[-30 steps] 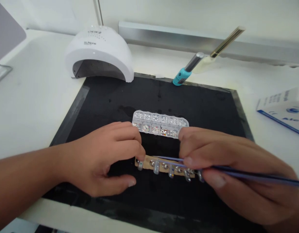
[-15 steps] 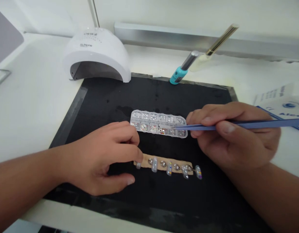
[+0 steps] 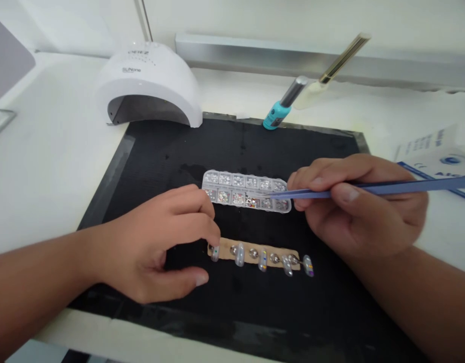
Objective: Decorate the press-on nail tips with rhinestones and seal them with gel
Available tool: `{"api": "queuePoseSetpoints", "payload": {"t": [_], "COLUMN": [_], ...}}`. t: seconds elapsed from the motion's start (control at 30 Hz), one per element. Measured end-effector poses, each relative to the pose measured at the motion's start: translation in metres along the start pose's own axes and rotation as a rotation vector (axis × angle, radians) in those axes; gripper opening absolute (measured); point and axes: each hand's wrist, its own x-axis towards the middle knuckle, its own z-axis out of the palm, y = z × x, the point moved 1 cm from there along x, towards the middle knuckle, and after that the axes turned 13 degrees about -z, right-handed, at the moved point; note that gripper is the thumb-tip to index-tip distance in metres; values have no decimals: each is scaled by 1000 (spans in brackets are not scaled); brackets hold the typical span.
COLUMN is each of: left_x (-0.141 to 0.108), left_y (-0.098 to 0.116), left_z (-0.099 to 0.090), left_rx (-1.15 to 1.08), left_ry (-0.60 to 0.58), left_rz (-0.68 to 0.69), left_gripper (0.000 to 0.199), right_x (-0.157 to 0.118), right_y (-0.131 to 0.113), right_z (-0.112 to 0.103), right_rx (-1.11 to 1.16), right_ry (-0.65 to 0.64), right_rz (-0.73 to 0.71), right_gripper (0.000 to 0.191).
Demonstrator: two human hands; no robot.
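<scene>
Blue tweezers [image 3: 391, 188] are pinched between the right hand's [image 3: 364, 217] thumb and fingers, tips pointing left over the clear rhinestone case [image 3: 232, 189], which lies just left of that nearer hand, its long axis running left to right. The left hand [image 3: 168, 244], thumb and index spread, partly covers the left end of the tan nail-tip strip [image 3: 270, 248]; whether the tweezers grip a stone is too small to tell.

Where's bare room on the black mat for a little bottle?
Bare mat lies behind the clear case, toward the lamp and blue bottle, and on the near side of the nail strip. Both are crowded: the left hand is at the strip's left end, and the right hand holds tweezers over the case.
</scene>
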Motion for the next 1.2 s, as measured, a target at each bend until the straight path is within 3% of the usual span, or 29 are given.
{"api": "queuePoseSetpoints", "payload": {"t": [0.37, 0.83, 1.03, 1.2], "left_x": [2, 1, -1, -2], "left_y": [0, -1, -9, -5], "left_z": [0, 0, -1, 1], "left_rx": [-11, -16, -48, 20], "left_ry": [23, 10, 82, 227], "left_rz": [12, 19, 42, -93], "left_gripper": [24, 25, 33, 23], "right_x": [-2, -6, -7, -14], "right_y": [2, 4, 5, -1], "right_z": [1, -3, -6, -8], "right_rx": [-13, -7, 27, -22], "right_ry": [58, 9, 11, 0], "right_rz": [-29, 26, 45, 88], "right_gripper": [6, 10, 13, 12]}}
